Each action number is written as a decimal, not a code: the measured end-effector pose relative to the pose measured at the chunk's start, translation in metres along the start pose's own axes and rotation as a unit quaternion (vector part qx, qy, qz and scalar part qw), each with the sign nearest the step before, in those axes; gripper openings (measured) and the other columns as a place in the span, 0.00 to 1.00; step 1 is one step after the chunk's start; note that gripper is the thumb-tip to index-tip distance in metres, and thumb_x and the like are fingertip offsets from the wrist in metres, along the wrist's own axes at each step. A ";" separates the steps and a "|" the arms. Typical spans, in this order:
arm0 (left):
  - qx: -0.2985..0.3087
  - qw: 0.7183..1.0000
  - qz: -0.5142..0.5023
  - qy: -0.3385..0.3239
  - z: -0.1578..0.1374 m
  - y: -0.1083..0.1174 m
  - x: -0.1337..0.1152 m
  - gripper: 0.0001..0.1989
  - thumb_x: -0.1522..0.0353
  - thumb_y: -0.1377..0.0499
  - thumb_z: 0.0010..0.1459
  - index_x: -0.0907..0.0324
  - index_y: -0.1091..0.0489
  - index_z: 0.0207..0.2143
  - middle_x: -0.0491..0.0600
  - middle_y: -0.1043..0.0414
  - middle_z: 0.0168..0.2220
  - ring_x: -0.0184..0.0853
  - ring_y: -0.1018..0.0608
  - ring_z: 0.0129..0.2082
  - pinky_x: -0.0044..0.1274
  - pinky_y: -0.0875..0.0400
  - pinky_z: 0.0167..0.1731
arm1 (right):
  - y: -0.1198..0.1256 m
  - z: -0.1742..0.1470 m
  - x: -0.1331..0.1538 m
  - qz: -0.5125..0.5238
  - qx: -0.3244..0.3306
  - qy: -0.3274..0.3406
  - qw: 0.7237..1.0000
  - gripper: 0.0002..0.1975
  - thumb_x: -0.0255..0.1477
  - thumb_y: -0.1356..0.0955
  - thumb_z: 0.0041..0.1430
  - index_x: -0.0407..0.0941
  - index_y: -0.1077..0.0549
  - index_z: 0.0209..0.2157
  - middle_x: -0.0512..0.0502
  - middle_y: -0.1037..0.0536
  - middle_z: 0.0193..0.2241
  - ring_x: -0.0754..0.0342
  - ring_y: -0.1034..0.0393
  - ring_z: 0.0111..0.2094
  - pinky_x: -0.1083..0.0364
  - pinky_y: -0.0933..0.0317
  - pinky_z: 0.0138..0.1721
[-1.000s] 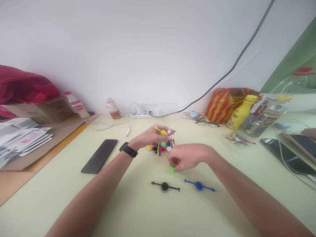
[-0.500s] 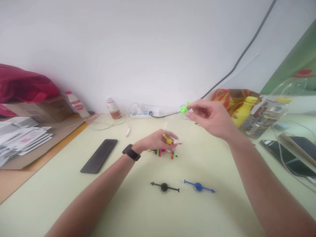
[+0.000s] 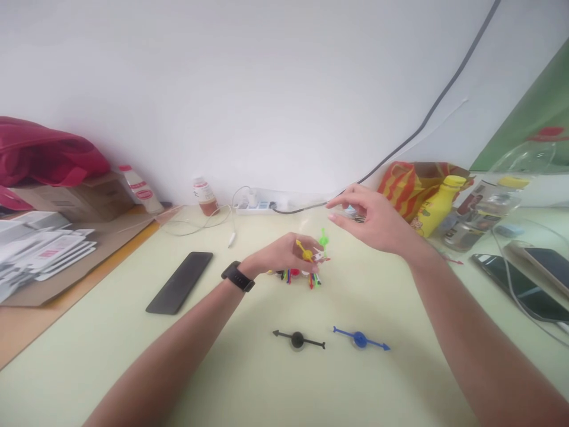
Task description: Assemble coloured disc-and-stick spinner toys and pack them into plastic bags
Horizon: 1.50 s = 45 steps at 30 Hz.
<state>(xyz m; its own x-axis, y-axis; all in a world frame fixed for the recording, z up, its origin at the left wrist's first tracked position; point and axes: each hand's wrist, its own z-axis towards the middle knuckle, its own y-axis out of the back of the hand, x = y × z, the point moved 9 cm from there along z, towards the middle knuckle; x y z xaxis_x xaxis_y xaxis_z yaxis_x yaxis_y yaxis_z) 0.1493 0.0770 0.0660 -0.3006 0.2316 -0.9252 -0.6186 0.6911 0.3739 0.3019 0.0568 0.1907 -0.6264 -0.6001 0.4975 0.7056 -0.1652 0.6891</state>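
My left hand (image 3: 293, 254), wearing a black watch on the wrist, is curled round a yellow arrow spinner (image 3: 307, 255) and a white one (image 3: 318, 257). Its fingers hide part of them. Just past the fingertips is a bright green arrow spinner (image 3: 323, 239), apart from my right hand. My right hand (image 3: 371, 216) hovers above and to the right, thumb and fingers parted, nothing between them. Under the left hand lies a cluster of several coloured spinners (image 3: 296, 277). Nearer me, a black arrow spinner (image 3: 297, 340) and a blue arrow spinner (image 3: 360, 339) lie side by side.
A black phone-like slab (image 3: 180, 283) lies left on the table. Along the wall stand a power strip (image 3: 254, 207) with cables and a small bottle (image 3: 205, 197). To the right are a yellow bottle (image 3: 440, 207), clear bottles and phones (image 3: 520, 284); flat white boxes (image 3: 48, 255) lie left.
My right hand has let go of the green spinner, and its fingers have parted. The green spinner is now lower, beside my left fingertips. My left hand stays almost in place.
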 end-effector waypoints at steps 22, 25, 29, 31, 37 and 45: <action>-0.012 1.000 -0.004 -0.023 0.002 0.003 0.002 0.28 0.63 0.28 0.54 0.61 0.26 0.56 0.55 0.19 0.42 0.40 0.17 0.40 0.29 0.24 0.40 | -0.013 -0.014 -0.003 -0.082 0.166 0.008 0.983 0.10 0.39 0.32 0.67 0.51 0.20 0.36 0.46 0.31 0.59 0.41 0.35 0.58 0.45 0.36 0.51; -0.023 0.999 0.000 -0.034 0.003 0.006 0.004 0.28 0.63 0.28 0.53 0.62 0.25 0.55 0.55 0.18 0.41 0.41 0.17 0.41 0.28 0.24 0.41 | -0.006 -0.019 -0.007 -0.090 0.186 0.002 0.979 0.11 0.39 0.32 0.66 0.51 0.20 0.35 0.47 0.31 0.60 0.40 0.35 0.59 0.45 0.37 0.54; -0.031 0.999 0.000 -0.036 0.004 0.009 0.006 0.27 0.63 0.27 0.53 0.62 0.25 0.54 0.56 0.18 0.41 0.41 0.17 0.41 0.28 0.24 0.42 | 0.013 -0.017 -0.003 -0.111 0.136 -0.003 0.984 0.13 0.43 0.32 0.66 0.50 0.20 0.35 0.44 0.29 0.54 0.41 0.32 0.54 0.45 0.36 0.51; -0.035 0.999 0.002 -0.038 0.004 0.012 0.008 0.27 0.63 0.27 0.53 0.62 0.25 0.54 0.56 0.18 0.41 0.41 0.16 0.41 0.28 0.23 0.42 | 0.026 -0.015 0.000 -0.110 0.086 -0.023 0.990 0.13 0.44 0.31 0.66 0.49 0.20 0.36 0.43 0.26 0.48 0.44 0.29 0.46 0.47 0.35 0.44; -0.013 1.000 0.005 -0.026 0.004 0.009 0.013 0.27 0.62 0.28 0.56 0.61 0.26 0.56 0.55 0.18 0.41 0.41 0.16 0.40 0.27 0.23 0.39 | 0.033 -0.014 0.011 -0.006 0.044 -0.066 0.997 0.14 0.43 0.29 0.64 0.47 0.20 0.34 0.46 0.21 0.31 0.50 0.28 0.32 0.52 0.37 0.31; 0.016 0.999 -0.042 -0.019 0.002 -0.004 -0.002 0.26 0.61 0.28 0.56 0.62 0.26 0.54 0.57 0.19 0.44 0.41 0.16 0.40 0.27 0.23 0.38 | 0.011 -0.009 0.019 -0.026 0.039 -0.030 0.998 0.07 0.32 0.30 0.62 0.48 0.19 0.33 0.50 0.25 0.23 0.53 0.34 0.26 0.54 0.43 0.26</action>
<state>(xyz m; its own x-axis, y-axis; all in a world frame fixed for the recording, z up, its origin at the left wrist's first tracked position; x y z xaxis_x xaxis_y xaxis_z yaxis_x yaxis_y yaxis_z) 0.1536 0.0750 0.0659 -0.2210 0.1967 -0.9552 -0.6171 0.7303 0.2931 0.3013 0.0365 0.2028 -0.6826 -0.5432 0.4890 0.6446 -0.1321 0.7531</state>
